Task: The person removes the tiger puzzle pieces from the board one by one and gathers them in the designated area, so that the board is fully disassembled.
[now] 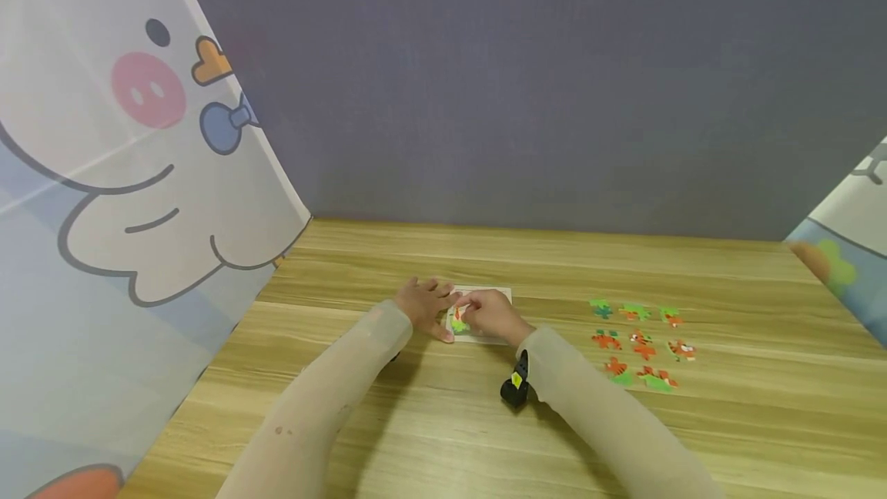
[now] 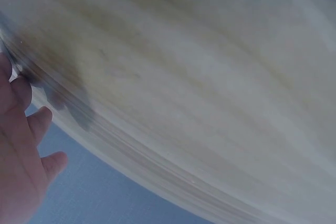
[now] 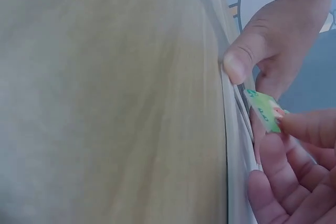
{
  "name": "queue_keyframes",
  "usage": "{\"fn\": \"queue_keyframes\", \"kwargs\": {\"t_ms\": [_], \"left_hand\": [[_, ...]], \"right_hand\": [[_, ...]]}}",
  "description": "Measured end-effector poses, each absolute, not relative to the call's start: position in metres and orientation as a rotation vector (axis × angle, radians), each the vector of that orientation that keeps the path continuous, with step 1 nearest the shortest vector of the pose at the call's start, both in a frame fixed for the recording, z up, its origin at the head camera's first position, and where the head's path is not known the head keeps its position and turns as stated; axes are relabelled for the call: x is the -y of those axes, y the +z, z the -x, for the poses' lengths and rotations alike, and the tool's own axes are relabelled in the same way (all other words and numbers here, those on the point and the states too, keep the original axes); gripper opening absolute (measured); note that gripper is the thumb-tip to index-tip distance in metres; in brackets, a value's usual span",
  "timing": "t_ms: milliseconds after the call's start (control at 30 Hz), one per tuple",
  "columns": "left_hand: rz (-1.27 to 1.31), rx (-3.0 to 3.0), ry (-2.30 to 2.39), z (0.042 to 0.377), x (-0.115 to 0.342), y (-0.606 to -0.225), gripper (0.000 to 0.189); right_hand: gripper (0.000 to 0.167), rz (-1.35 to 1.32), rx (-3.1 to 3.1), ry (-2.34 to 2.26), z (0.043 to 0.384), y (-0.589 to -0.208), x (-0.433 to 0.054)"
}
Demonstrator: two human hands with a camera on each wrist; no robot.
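Observation:
A pale puzzle board lies flat on the wooden table. My left hand rests with spread fingers along the board's left edge, its thumb at the near left corner. Over the board, my right hand pinches a green jigsaw puzzle piece with an orange patch between thumb and fingertips. In the right wrist view the piece is tilted, close to the board's surface. The left wrist view shows only part of the left hand, palm side and fingertips, at its left edge.
Several loose jigsaw pieces, orange and green, lie in rough rows on the table right of the board. A grey panel stands behind the table, with a cartoon-printed sheet at the left.

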State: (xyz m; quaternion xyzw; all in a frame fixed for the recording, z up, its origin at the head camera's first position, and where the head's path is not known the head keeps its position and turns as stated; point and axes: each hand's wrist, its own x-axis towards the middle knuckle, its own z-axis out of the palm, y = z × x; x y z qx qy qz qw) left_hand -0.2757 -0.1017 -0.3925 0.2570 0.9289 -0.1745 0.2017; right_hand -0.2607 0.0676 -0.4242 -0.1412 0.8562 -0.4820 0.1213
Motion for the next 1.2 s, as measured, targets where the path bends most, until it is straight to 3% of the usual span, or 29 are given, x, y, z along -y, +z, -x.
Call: {"fn": "queue_keyframes", "kwargs": {"t_ms": [533,1200], "left_hand": [[-0.760,-2.603,-0.489,0.283,0.103,-0.396,0.093],[-0.844,-2.563,-0.486,0.279,0.104,-0.393,0.093]], "right_hand": [[0.029,0.212,-2.469,-1.507,0.259,-0.421,-0.083],[0.031,0.350,-2.421,-1.530,0.235,-0.416,-0.139]]}}
